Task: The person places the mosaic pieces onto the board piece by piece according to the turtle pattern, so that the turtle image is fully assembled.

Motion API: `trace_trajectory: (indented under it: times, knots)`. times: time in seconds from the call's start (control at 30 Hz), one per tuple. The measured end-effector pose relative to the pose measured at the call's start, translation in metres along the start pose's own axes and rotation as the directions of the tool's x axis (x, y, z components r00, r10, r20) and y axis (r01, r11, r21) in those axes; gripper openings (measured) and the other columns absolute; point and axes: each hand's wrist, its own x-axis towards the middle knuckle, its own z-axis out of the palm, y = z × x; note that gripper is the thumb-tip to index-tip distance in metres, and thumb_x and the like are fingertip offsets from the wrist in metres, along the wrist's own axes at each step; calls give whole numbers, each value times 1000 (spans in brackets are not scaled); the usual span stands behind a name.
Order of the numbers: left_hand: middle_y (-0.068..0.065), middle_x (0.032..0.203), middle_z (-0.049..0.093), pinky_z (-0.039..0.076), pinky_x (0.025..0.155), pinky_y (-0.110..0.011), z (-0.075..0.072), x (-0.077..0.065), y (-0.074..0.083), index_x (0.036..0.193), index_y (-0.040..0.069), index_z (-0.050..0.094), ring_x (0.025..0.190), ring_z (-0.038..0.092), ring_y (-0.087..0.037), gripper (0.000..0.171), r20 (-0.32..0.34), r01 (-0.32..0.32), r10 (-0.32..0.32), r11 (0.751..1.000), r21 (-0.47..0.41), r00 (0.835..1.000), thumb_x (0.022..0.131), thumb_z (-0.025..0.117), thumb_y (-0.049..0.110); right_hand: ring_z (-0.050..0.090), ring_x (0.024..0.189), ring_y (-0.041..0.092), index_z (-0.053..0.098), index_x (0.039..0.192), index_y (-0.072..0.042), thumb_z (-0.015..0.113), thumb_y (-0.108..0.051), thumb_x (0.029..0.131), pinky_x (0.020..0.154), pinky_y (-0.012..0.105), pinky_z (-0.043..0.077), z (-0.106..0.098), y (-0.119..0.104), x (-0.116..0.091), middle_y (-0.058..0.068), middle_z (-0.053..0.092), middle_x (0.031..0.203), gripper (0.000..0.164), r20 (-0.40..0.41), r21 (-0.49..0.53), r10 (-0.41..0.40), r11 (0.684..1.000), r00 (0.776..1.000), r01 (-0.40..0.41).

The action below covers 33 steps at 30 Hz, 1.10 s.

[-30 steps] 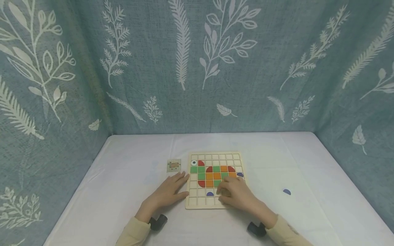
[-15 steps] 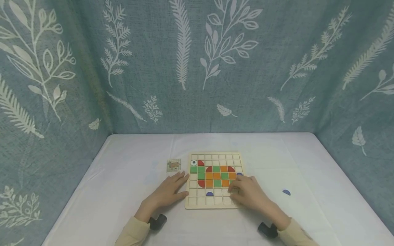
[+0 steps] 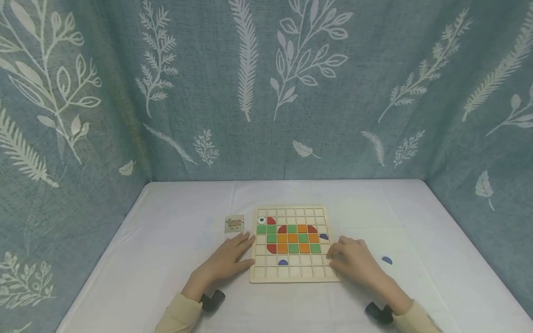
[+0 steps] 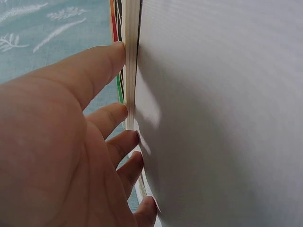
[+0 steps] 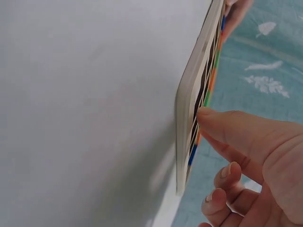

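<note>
A wooden grid board point(image 3: 270, 275) lies on the table with red, green and orange pieces and a white eye piece point(image 3: 261, 220) in its cells. One blue half-circle point(image 3: 283, 262) is in a lower cell; a second blue half-circle point(image 3: 324, 237) sits near the right edge. My left hand point(image 3: 229, 256) rests along the board's left edge, fingers spread and touching it. My right hand point(image 3: 354, 259) is at the right edge with bent, loose fingers. In the right wrist view its thumb point(image 5: 227, 124) is at the board's surface, and no piece shows between thumb and index finger.
A small picture card point(image 3: 235, 224) lies left of the board. To the right, beyond my right hand, a loose blue half-circle point(image 3: 387, 260) lies on the white-covered table point(image 3: 187, 203). A patterned blue-green curtain point(image 3: 266, 92) encloses the back and sides.
My right hand has moved right across the lower board to its right edge, uncovering the green and orange pieces. The blue half-circle near that edge looks slightly turned. My left hand stays put.
</note>
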Motion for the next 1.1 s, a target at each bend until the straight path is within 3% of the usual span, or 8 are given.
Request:
trace_trajectory:
  times: [0.73,0.9,1.1]
  knots:
    - [-15,149,32,15,115,-52,-1,0,-1,142,9,38,138,24,-34,64,3,-10,10,1000,-22,1000,90,55,41,47,70,7,71,93,-19,77,-18,72,69,32,35,-28,38,-24,-10,51,74,22,-12,-54,128,990,992,-129]
    - [-18,147,34,16,114,-54,-3,-2,0,141,8,38,137,27,-36,65,-22,-48,47,998,-32,999,90,53,45,46,68,8,71,94,-17,77,-18,72,68,31,33,-35,48,-30,-10,51,73,23,-38,-54,149,987,988,-151]
    - [-17,147,34,16,115,-52,-4,-2,2,141,8,38,137,27,-35,65,-15,-35,34,999,-34,999,90,55,44,51,71,11,71,94,-16,76,-19,73,73,42,39,-41,58,-38,-7,54,74,22,-62,-61,164,984,984,-168]
